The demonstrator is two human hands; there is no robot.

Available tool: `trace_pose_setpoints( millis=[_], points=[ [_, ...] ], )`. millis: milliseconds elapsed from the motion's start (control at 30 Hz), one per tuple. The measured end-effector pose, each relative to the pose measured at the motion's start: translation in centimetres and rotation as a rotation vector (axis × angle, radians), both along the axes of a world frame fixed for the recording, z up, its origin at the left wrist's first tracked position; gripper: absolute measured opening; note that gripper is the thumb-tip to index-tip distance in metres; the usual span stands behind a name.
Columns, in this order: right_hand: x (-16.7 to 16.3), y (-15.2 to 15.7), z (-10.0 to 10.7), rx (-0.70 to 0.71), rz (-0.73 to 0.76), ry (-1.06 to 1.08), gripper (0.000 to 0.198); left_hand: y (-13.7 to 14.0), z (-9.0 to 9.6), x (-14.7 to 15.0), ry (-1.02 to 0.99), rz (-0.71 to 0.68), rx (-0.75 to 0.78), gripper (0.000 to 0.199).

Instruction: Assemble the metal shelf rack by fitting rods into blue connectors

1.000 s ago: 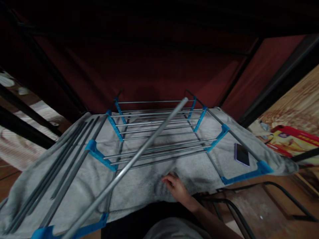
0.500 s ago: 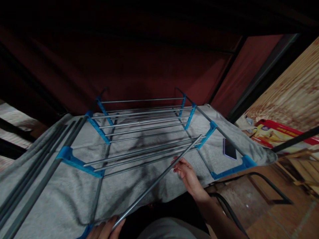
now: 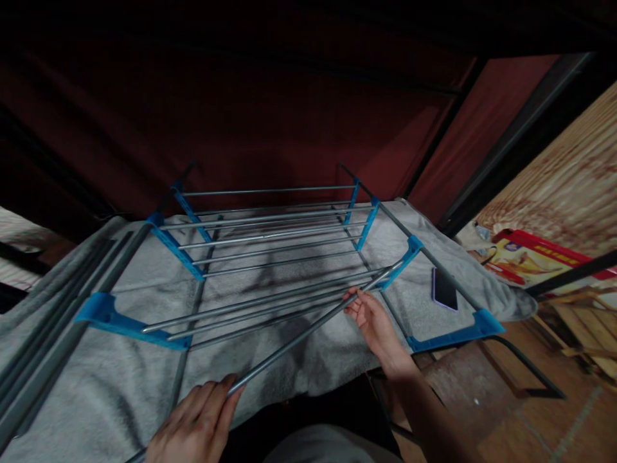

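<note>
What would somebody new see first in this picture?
Probably the metal rack with bright blue brackets, on the grey blanket in the middle. Next, in front, a slanting rod, gripped low by the left hand, with the right hand further up. Far right, a red-and-yellow package pops out too.

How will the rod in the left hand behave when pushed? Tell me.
The rod will likely stay stiff: it runs straight beyond the left hand with no visible bend. Its smooth, shiny surface suggests it could slip. It looks round and slender, so it may roll if laid down, though the rumpled blanket would probably slow it.
</note>
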State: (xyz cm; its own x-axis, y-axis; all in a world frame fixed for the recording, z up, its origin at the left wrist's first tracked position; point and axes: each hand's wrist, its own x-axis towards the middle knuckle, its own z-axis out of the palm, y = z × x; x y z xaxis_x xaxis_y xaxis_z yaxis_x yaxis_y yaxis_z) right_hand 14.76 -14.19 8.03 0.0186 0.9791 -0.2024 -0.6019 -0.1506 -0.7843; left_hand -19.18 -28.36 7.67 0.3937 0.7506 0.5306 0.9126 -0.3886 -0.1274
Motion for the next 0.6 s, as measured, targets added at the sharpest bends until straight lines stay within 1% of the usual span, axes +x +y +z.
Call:
trace_pose_setpoints(
  millis=[100,167,367,500,600],
  points=[
    [0.2,0.5,0.5,-0.005,-0.004,-0.007,0.024,1.5,1.5,0.9,-0.029,0.010,0.034,0.041],
    [0.3,0.8,0.8,-0.011,0.002,-0.006,0.024,2.2,1.9,1.0,-0.052,0.003,0.033,0.039],
    [0.8,1.4,1.2,-0.031,0.002,-0.028,0.027,3.7,2.2,0.9,-0.110,0.001,-0.016,0.030],
    [1.0,1.1,1.4,-0.045,0.028,-0.064,0.033,4.5,2.6,1.3,-0.114,-0.046,-0.007,0.030],
    [0.8,0.9,1.8,-0.046,0.031,-0.046,0.031,5.0,2.5,1.1,-0.103,-0.059,0.001,0.030]
  ],
)
